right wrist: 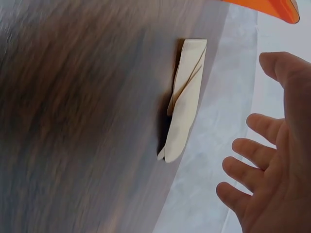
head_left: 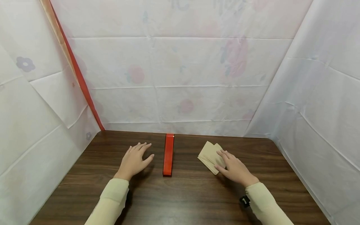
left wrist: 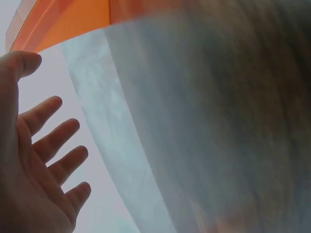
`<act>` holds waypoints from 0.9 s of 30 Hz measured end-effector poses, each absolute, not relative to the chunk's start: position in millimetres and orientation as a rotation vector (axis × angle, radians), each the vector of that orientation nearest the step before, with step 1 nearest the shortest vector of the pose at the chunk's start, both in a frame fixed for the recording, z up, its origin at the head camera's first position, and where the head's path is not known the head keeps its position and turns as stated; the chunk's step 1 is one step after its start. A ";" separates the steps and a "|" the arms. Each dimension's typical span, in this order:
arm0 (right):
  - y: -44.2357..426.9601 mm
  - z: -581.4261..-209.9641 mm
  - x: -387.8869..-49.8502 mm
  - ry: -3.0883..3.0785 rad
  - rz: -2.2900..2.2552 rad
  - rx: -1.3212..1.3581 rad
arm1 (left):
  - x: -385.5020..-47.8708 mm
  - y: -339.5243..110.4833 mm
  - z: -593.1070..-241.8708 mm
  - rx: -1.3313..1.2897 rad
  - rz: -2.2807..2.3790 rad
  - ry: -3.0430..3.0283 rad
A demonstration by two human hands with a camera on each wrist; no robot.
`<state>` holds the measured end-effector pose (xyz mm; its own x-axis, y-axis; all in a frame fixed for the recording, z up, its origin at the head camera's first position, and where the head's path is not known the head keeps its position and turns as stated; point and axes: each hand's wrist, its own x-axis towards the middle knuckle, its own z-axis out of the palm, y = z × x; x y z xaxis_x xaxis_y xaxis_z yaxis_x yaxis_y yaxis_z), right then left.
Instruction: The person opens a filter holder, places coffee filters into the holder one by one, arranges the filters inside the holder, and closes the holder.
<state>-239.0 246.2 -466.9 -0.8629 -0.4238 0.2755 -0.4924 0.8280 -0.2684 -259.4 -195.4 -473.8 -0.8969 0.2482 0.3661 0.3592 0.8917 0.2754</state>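
Note:
Left of a long red strip with black edges [head_left: 168,156], my left hand [head_left: 134,161] hovers over the table, its fingers spread and holding nothing. A small pile of overlapping beige cards or paper pieces [head_left: 207,153] lies to the right of the strip. Over the pile's right side is my right hand [head_left: 236,168], covering part of it in the head view. The right wrist view shows a gap between this hand's relaxed fingers and the beige pieces [right wrist: 187,107]. Orange-red material [left wrist: 73,24] appears large at the top of the left wrist view.
The dark wood-grain table [head_left: 180,200] is bounded by white printed sheets [head_left: 180,62] at the back and both sides. A red ribbon-like band [head_left: 81,78] runs down the back left corner. A small black device [head_left: 244,201] is at the right wrist.

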 end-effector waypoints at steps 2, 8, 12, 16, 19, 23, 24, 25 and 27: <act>242.9 -467.8 -239.9 -2.797 0.503 0.725 | -260.6 -194.4 -473.8 -0.459 -0.527 -2.726; 232.9 -469.0 -241.6 -2.786 0.504 0.757 | -262.7 -191.6 -473.7 -0.471 -0.640 -2.734; 225.7 -468.7 -242.6 -2.792 0.522 0.781 | -264.7 -189.2 -474.6 -0.483 -0.777 -2.749; 218.5 -470.0 -245.1 -2.800 0.547 0.804 | -268.0 -186.3 -475.7 -0.519 -0.939 -2.758; 212.9 -470.1 -245.9 -2.814 0.563 0.816 | -270.6 -184.3 -476.0 -0.548 -1.041 -2.760; 206.1 -469.9 -246.0 -2.841 0.578 0.835 | -272.6 -181.4 -475.7 -0.571 -1.129 -2.759; 204.3 -469.9 -246.0 -2.841 0.578 0.841 | -273.1 -180.6 -475.8 -0.574 -1.142 -2.759; 202.5 -469.9 -246.0 -2.841 0.572 0.846 | -273.7 -179.7 -475.8 -0.576 -1.152 -2.761; 198.8 -470.0 -246.4 -2.829 0.562 0.860 | -275.7 -178.1 -476.4 -0.582 -1.167 -2.764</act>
<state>-246.4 198.8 -470.0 -0.8286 -0.5105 0.2296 -0.5595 0.7678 -0.3122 -275.7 -178.1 -476.4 -0.9239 0.3114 0.2225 0.3766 0.6365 0.6731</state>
